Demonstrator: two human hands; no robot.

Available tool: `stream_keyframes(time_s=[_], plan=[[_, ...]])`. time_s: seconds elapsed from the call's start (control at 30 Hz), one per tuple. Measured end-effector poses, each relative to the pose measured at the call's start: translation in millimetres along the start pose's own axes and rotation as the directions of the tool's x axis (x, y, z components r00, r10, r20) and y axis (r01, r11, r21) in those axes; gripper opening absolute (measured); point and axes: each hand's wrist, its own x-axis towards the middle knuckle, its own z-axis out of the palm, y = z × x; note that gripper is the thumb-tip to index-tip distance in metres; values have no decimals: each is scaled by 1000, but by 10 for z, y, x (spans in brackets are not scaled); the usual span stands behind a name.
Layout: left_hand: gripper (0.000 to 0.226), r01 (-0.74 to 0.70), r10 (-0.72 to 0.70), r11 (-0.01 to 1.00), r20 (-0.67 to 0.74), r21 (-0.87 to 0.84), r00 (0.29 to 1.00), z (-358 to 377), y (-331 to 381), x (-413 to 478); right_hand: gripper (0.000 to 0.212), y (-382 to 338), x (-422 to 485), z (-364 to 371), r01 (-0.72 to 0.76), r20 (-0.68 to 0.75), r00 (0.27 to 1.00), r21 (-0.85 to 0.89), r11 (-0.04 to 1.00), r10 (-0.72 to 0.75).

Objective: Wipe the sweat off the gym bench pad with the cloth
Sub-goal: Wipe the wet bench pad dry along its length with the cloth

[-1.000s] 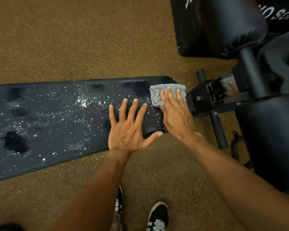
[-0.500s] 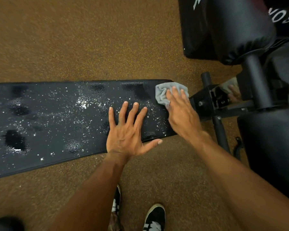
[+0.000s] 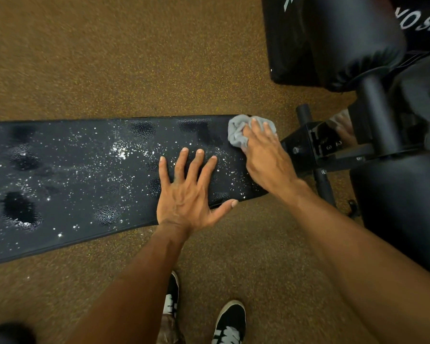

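**Cloth (image 3: pixel 236 135) pressed on the right end of a wet bench pad**

Head view, looking down. The bench pad (image 3: pixel 60 194) lies with its long axis running left to right across the view, above a brown speckled floor (image 3: pixel 109 58). The right hand (image 3: pixel 266 160) presses the grey cloth, bunched into a wad, onto the far right corner of the pad. This corner is just beside the black metal frame (image 3: pixel 308 145) that joins the pad to the rest of the machine. The fingers (image 3: pixel 257 127) of this hand lie close together and nearly straight over the wad. The thumb is hidden, so whether it pinches the fabric cannot be told.

The left hand (image 3: pixel 186 197) rests flat on the pad near its front edge, fingers spread wide and holding nothing, thumb reaching past the edge. Sweat droplets (image 3: pixel 121 151) glitter over most of the surface, thickest in a patch left of the left hand.

Almost all of the wet area lies to the left of the cloth, along the pad's long axis. Judged from this layout, wiping has barely begun. The next stroke calls for the right hand, the one on the cloth, to travel leftward down the length of the pad. The left hand sits in the near half of that path, and only the far strip beyond its fingertips is free. It would likely need to lift or slide aside.
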Motion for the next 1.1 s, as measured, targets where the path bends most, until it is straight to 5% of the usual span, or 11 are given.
stream_keyframes(time_s=[0.23, 0.47, 0.6, 0.73, 0.83, 0.97, 1.1], plan=[[103, -5, 5, 1000, -11, 4, 1000, 21, -4, -8, 49, -43, 193, 33, 95, -67, 994, 78, 992, -90], [105, -9, 9, 1000, -23, 1, 1000, 11, -7, -11, 52, 69, 89, -8, -144, -21, 988, 209, 967, 151], [104, -12, 12, 1000, -26, 0, 1000, 19, -6, -11, 49, -51, 460, 35, -47, -59, 997, 166, 985, 58], [104, -17, 17, 1000, -28, -9, 999, 17, -10, -10, 52, 66, -115, 160, 81, -62, 995, 118, 990, -74], [104, -19, 19, 1000, -35, -9, 999, 15, -16, -5, 55, 188, -679, 188, -21, -17, 1000, 134, 991, 24], [104, -19, 19, 1000, -35, -3, 999, 21, -10, -8, 53, 96, -304, 122, -155, 1, 987, 190, 969, 158], [103, -16, 15, 1000, -29, -4, 999, 22, -13, -13, 54, -61, -85, 155, -109, -31, 993, 138, 984, 115]])
